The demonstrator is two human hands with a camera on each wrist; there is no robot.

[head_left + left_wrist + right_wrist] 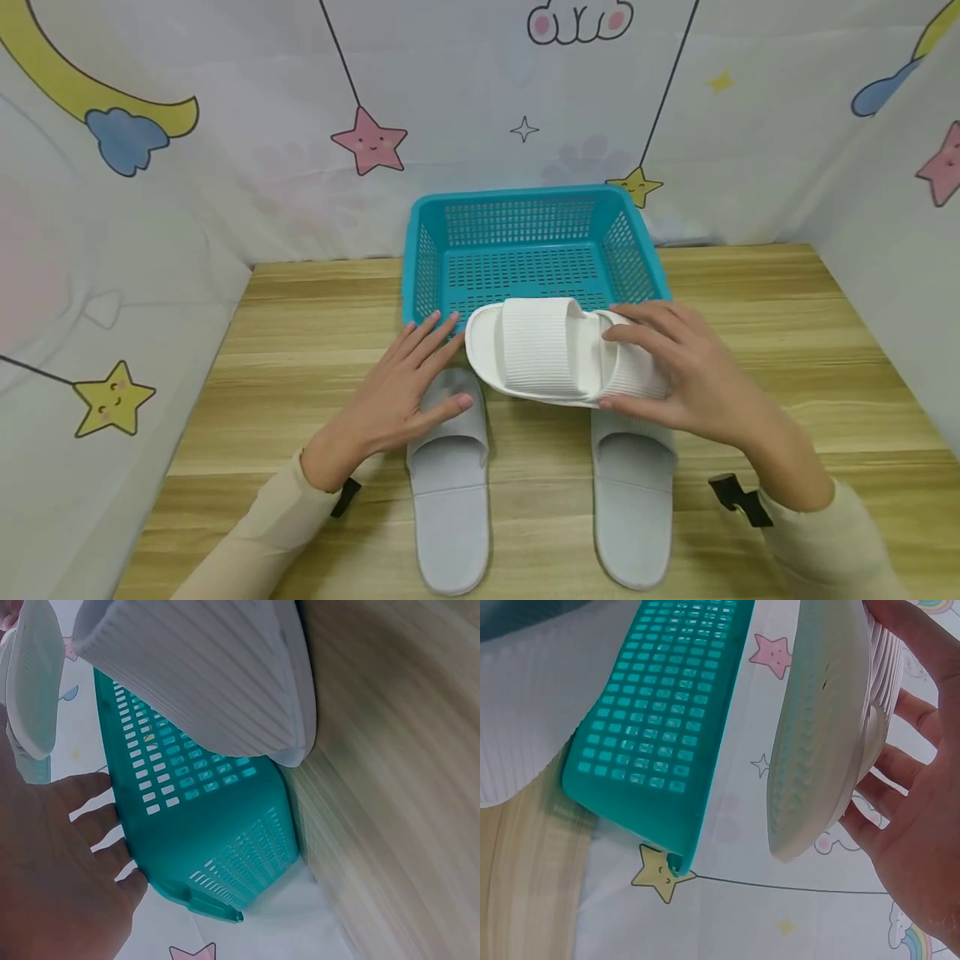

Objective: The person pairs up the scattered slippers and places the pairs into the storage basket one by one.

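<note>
A pair of white slippers (536, 350) with ribbed straps is held up over the front of the blue-green basket (517, 193), one tucked against the other. My right hand (693, 375) grips them at the right end, fingers over the top and thumb at the lower edge. In the right wrist view, the pale sole (810, 742) faces the basket. My left hand (401, 387) is spread, its fingertips near the basket's front left corner and the left toe of the white slippers; it holds nothing. Under it lies a grey slipper (450, 517); another grey slipper (633, 517) lies below the right hand.
The basket stands at the back of the wood-grain table (322, 333), close to a white cloth backdrop (465, 75) printed with stars and moons. Cloth also hangs along both sides. Both grey slippers point their toes toward the basket.
</note>
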